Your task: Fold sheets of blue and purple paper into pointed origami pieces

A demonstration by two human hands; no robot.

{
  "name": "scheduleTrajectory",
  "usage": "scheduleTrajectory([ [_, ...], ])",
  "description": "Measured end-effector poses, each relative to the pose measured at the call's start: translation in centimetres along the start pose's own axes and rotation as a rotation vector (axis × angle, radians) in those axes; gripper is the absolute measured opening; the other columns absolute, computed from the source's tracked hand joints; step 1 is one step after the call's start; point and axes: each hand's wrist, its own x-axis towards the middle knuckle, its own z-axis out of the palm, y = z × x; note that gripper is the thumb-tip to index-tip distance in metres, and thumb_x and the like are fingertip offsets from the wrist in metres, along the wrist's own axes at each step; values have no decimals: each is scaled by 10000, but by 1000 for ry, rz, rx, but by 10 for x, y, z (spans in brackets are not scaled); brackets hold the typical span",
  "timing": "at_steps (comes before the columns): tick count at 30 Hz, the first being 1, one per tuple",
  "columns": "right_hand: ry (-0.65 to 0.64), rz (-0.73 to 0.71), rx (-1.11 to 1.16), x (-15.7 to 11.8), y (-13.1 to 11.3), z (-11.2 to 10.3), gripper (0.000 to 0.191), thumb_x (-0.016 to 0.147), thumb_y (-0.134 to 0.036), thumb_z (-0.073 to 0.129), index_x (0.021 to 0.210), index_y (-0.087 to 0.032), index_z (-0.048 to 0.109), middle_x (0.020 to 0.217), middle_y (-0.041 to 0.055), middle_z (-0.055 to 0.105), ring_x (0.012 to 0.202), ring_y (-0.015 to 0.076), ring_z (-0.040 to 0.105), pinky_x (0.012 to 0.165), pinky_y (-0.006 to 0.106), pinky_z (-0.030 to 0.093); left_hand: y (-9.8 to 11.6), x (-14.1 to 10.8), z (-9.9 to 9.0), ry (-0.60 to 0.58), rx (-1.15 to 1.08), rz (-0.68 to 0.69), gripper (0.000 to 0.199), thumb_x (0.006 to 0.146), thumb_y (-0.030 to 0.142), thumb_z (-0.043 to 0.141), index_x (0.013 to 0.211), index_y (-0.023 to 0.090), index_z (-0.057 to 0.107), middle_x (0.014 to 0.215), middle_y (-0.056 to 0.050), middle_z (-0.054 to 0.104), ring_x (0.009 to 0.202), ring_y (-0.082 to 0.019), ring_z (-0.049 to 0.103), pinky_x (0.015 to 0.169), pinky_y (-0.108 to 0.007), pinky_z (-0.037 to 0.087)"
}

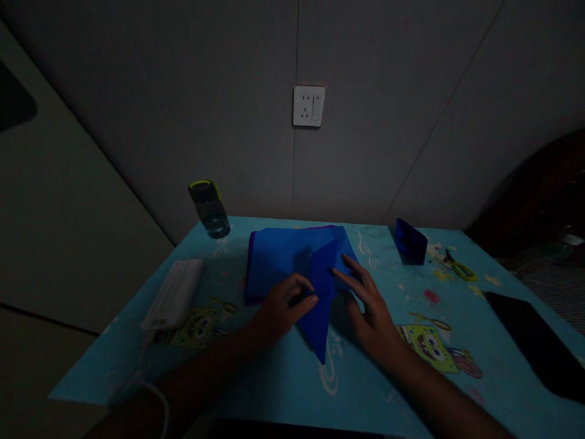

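A folded piece of dark blue paper (321, 286), pointed at its lower end, is held up between my hands. My left hand (287, 303) pinches its left edge between thumb and fingers. On the other side, my right hand (365, 305) has its fingers apart, with a fingertip against the paper's right part. Behind the folded paper lies a stack of blue sheets (278, 256), with purple edges showing at its left and top. Part of the stack is hidden by the folded paper and my hands.
A water bottle (211, 210) stands at the back left, and a white power bank (176, 292) with a cable lies nearer. At the right are a folded blue paper piece (410, 242), green-handled scissors (459, 266) and a black flat object (534, 341). Behind is a wall with a socket (309, 106).
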Motion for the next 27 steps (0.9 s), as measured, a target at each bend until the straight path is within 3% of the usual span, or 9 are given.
scheduleTrajectory([
  [2,17,156,145,1,-1,4,440,951,-313,478,1391,-330,458,1478,82,409,1328,272,419,1073,516,356,0,1,1,18,-60,-6,213,809,269,678,918,207,505,687,64,541,629,-83,527,600,-189,387],
  [5,-36,403,363,1,1,10,602,888,-463,580,1425,-269,389,1342,125,546,1165,265,561,966,454,456,-2,1,3,14,-124,28,292,799,241,695,966,221,456,743,57,579,680,-91,577,637,-197,420],
  [8,-92,527,435,2,4,13,555,808,-540,653,1231,-194,552,978,81,667,891,223,626,784,353,501,-3,0,4,-9,-126,45,350,787,231,705,1002,221,430,775,46,601,690,-97,598,649,-209,438],
  [10,-146,533,447,2,4,14,384,810,-545,645,927,-180,614,735,7,593,676,158,559,631,277,456,-4,1,4,-7,-97,35,363,777,231,707,1008,218,427,742,57,585,652,-90,585,621,-202,426],
  [12,-193,515,431,3,4,13,369,840,-531,610,733,-185,542,639,-33,488,580,116,454,559,246,385,-5,1,4,9,-53,11,339,775,244,700,984,215,435,682,80,544,591,-78,546,573,-189,397],
  [19,-191,503,344,2,-1,11,379,867,-507,560,672,-189,489,626,-40,413,581,117,398,541,241,345,-5,-1,4,29,152,2,214,802,326,644,801,199,471,576,95,434,504,-68,427,491,-186,323],
  [24,-190,451,327,3,-8,10,373,872,-492,553,662,-187,512,628,-33,435,592,121,413,552,238,353,-1,-6,4,-175,176,-51,281,885,405,509,732,171,539,563,45,508,478,-94,494,460,-207,373],
  [27,-192,458,374,7,-10,9,393,851,-526,569,656,-188,523,611,-35,443,574,118,413,542,237,358,-1,-6,4,-208,160,-97,331,905,450,474,759,165,558,513,46,504,423,-97,497,421,-204,380],
])
